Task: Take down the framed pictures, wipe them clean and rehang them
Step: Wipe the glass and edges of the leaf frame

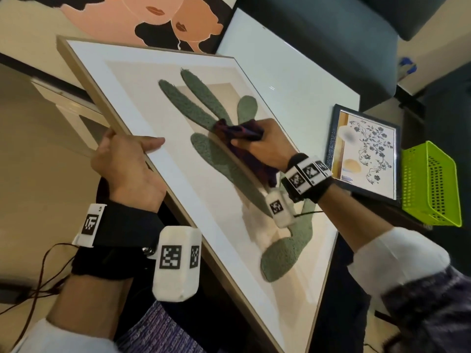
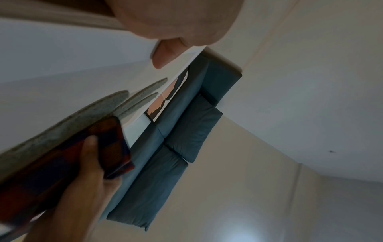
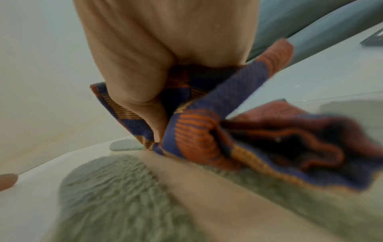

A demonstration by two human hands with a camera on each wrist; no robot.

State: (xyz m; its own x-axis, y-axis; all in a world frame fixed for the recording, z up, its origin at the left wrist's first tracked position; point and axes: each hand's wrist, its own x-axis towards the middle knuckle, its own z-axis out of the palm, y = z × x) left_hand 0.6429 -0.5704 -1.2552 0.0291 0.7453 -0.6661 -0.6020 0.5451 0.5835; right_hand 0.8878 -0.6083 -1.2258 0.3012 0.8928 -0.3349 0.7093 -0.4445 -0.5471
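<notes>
Lying tilted over the white surface (image 1: 293, 80), one big cactus picture (image 1: 142, 93) leads three framed pictures, then a portrait (image 1: 107, 16) and a small floral picture (image 1: 367, 149). Two hands: the left hand (image 1: 127, 164) grips its edge; the right hand (image 1: 265, 146) presses one cloth (image 1: 237, 131) on it. One green basket (image 1: 430, 184).

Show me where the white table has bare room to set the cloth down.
The white table is bare between the cactus picture, the portrait and the sofa, beyond the small floral frame. The near right is crowded: the floral frame sits beside the green basket, and the right hand with the cloth works there.
</notes>
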